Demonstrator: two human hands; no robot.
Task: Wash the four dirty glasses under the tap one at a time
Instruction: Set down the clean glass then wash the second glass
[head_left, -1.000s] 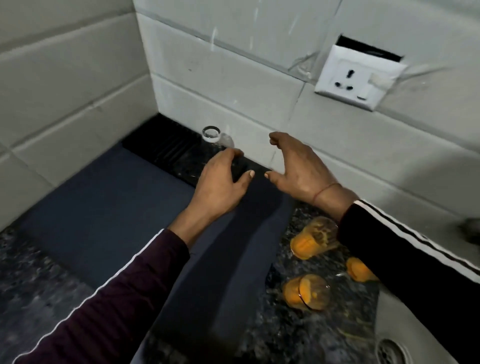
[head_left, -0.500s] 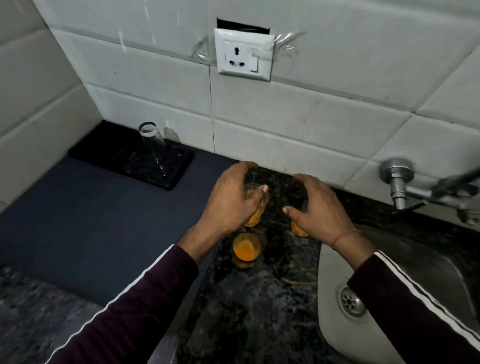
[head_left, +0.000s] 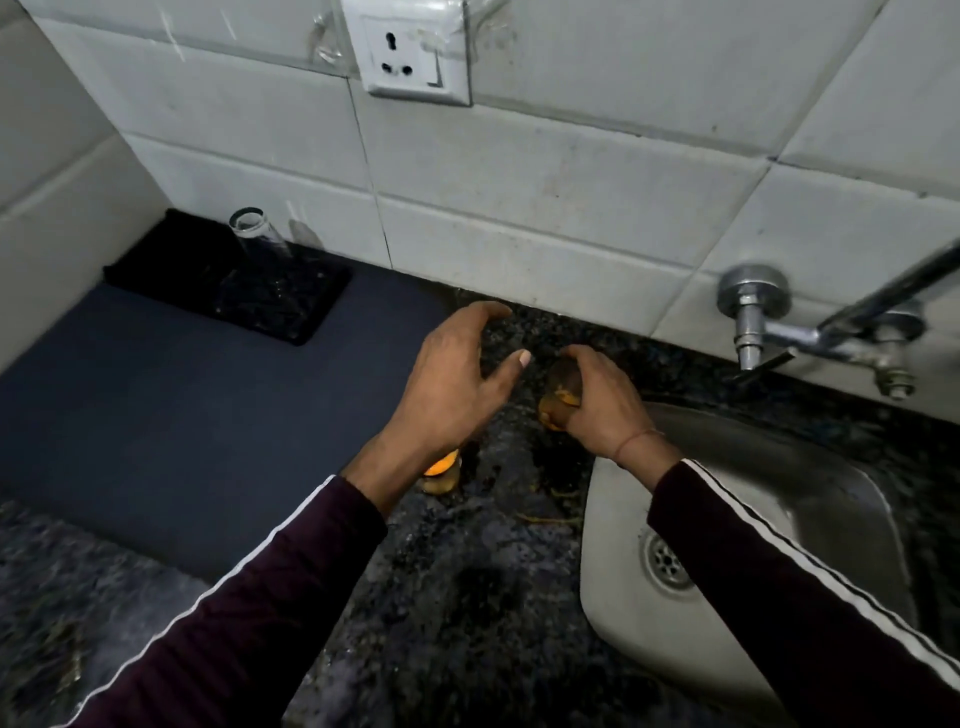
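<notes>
Since half a second ago the right hand (head_left: 605, 402) has closed round one dirty glass (head_left: 560, 397) and tilted it, while the left hand (head_left: 454, 384) has come off its glass.

Dark stone counter (head_left: 457, 597) runs along the tiled wall, a blue mat (head_left: 182, 415) on its left part and a steel sink (head_left: 810, 499) set into its right, the tap (head_left: 810, 332) on the wall above it. On the mat's far corner a black tray (head_left: 228, 283) holds a clear glass (head_left: 260, 236). Right fingers curl round the orange-stained glass just left of the sink's rim. Left fingers are spread and loosely bent, holding nothing. Another orange glass (head_left: 441, 470) stands on the counter, half hidden under the left wrist.
</notes>
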